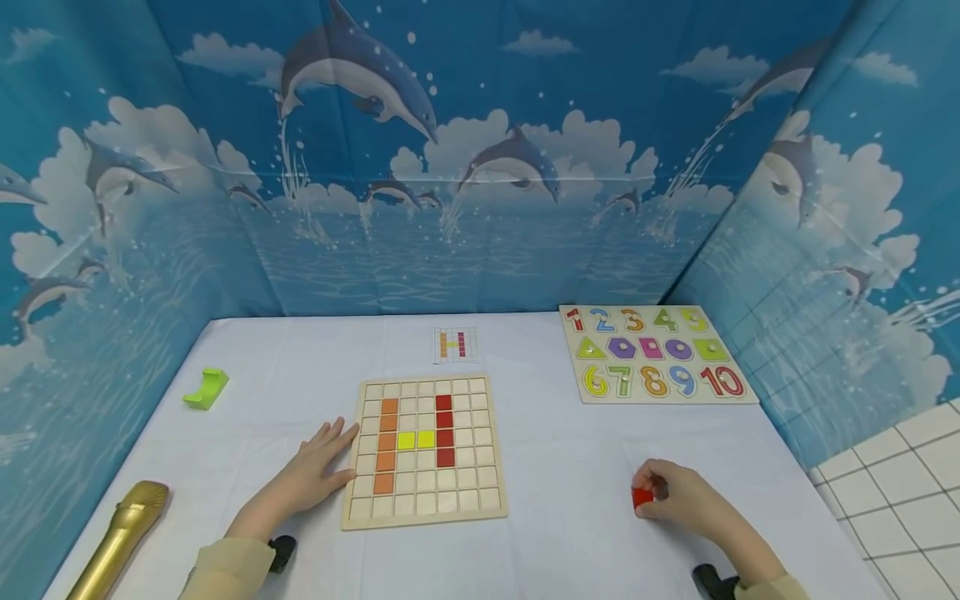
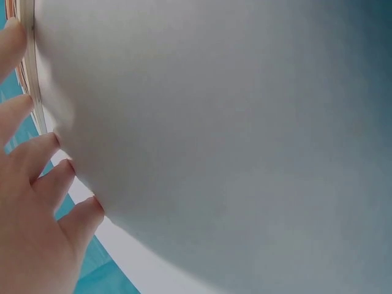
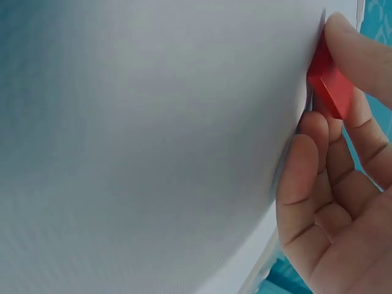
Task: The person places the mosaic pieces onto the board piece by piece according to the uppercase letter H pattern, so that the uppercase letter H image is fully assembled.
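My right hand (image 1: 678, 496) pinches a red block (image 1: 642, 497) between thumb and fingers, low over the white cloth to the right of the board. In the right wrist view the red block (image 3: 331, 82) shows two glossy faces. A square wooden grid board (image 1: 423, 523) lies at the centre, holding a column of orange squares (image 1: 386, 442), two yellow squares (image 1: 416, 439) and a column of red squares (image 1: 445, 437). My left hand (image 1: 311, 471) lies with fingers extended, its thumb and fingertips at the board's left edge. Nothing is held in it.
Behind the board lies a small pattern card (image 1: 455, 344). A number-and-shape puzzle board (image 1: 660, 354) sits at the back right. On the left are a green curved block (image 1: 206, 389) and a gold microphone (image 1: 123, 533). Dolphin-print curtains (image 1: 480, 250) stand around the table.
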Available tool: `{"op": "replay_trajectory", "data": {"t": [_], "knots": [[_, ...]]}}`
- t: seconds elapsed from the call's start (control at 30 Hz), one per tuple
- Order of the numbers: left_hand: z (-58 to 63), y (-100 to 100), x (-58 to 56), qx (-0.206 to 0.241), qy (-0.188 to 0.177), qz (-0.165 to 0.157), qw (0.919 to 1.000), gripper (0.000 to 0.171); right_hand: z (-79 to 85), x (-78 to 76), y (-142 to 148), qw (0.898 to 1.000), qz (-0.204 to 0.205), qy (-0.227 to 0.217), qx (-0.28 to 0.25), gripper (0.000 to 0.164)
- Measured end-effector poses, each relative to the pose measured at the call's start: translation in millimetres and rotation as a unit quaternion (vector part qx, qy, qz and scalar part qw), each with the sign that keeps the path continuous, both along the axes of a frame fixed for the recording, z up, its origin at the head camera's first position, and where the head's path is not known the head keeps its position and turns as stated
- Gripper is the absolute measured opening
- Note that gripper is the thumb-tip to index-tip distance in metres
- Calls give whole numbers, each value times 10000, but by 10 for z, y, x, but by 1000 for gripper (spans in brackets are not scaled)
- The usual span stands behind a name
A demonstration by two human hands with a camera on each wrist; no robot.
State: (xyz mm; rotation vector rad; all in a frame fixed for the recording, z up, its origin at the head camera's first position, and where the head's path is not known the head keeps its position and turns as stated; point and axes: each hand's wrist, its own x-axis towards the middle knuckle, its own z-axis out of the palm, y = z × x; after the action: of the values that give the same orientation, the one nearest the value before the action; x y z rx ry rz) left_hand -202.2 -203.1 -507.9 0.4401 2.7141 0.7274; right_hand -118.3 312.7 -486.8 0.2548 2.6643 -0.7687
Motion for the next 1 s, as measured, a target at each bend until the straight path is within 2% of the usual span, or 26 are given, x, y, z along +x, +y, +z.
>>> {"op": "replay_trajectory", "data": {"t": [0.23,0.6,0.8,1.0], "knots": [[5,2,2,-7,25,-7,10000,71,-2,36,-2,9999,-6,-14,-142,27],[35,-2,16,24,50,-37,10000,72,44,53,22,9995,-19,286,-163,22],[32,-13,15,29,17,-16,10000,72,45,-4,-19,9987,-156,410,-258,26],[30,-2,9,1,-53,21,10000,72,61,-147,-233,9941,-413,652,-761,31]]}}
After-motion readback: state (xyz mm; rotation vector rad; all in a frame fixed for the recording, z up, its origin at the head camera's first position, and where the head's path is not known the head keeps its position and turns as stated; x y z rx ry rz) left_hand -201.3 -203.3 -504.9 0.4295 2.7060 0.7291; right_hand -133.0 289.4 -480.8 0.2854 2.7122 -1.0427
